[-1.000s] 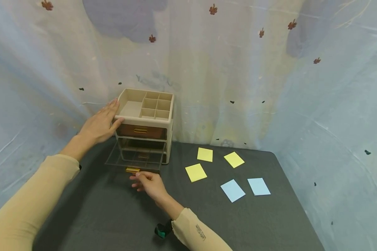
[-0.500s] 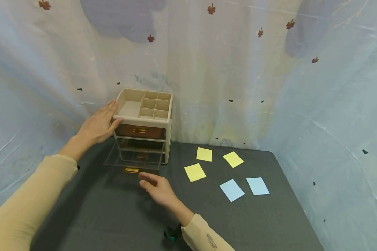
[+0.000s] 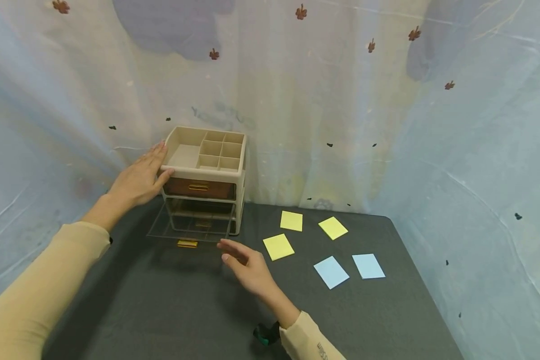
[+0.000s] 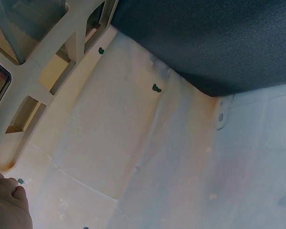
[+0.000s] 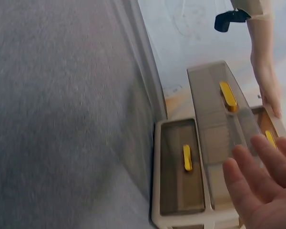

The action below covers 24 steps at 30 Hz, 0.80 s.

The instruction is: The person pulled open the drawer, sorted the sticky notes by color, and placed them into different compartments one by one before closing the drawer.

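A cream desktop drawer organizer stands at the back left of the table. Its middle drawer, see-through with a gold handle, is pulled well out; the drawers above and below are in. My left hand rests against the organizer's upper left side, fingers straight and thumb over the front edge. In the left wrist view only knuckles show beside the cream frame. Just right of the drawer's front, my right hand is held with fingers extended, holding nothing; its palm and fingers show in the right wrist view.
Three yellow sticky notes and two light blue ones lie on the dark tabletop, right of the organizer. Behind the table hangs a patterned curtain. Divided compartments form the organizer's top.
My right hand has let go of the middle drawer's handle and moved right, its fingers straightening. The drawer stays pulled out, and my left hand keeps its place on the organizer.
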{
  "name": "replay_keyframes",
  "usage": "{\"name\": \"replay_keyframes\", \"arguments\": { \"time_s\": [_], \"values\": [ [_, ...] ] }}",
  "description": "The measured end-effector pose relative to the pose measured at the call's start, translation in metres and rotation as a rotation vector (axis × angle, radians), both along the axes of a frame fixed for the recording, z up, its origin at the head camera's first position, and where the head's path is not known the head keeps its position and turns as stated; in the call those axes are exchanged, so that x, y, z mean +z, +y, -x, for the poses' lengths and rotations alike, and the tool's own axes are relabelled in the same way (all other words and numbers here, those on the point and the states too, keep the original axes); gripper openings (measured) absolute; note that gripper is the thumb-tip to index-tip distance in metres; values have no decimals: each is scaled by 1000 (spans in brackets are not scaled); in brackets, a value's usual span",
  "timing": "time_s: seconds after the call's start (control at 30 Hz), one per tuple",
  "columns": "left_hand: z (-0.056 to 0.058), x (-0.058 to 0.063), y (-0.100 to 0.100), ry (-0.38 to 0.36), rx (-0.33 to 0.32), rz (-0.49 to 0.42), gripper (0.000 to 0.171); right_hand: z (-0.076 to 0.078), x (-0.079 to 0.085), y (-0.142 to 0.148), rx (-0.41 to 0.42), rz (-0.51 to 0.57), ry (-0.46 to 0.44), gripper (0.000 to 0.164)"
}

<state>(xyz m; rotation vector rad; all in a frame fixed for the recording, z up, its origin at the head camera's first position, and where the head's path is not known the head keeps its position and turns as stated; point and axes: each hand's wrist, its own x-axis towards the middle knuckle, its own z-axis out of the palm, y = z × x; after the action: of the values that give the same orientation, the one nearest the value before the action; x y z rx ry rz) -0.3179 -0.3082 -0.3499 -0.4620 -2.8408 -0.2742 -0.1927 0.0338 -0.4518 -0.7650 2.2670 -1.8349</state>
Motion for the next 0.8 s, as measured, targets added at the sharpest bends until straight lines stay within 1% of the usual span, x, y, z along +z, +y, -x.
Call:
{"name": "replay_keyframes", "arguments": {
  "time_s": [0.17, 0.3, 0.4, 0.57, 0.7, 0.8],
  "values": [
    [-1, 1, 0, 0, 3, 3, 78, 5, -3, 14, -47, 23, 88, 36],
    [-1, 1, 1, 1, 2, -2, 78, 13, -10, 27, -110, 35, 165, 34],
    [-2, 1, 1, 4, 1, -7, 78, 22, -16, 37, -158, 26, 192, 33],
    [-2, 1, 1, 1, 3, -1, 77, 40, -28, 59, -201, -34, 214, 32],
    [-2, 1, 1, -4, 4, -4, 77, 55, -37, 78, -216, -91, 225, 31],
    [-2, 0, 1, -2, 5, -3, 77, 65, -44, 90, -223, -138, 254, 31]
  ]
}}
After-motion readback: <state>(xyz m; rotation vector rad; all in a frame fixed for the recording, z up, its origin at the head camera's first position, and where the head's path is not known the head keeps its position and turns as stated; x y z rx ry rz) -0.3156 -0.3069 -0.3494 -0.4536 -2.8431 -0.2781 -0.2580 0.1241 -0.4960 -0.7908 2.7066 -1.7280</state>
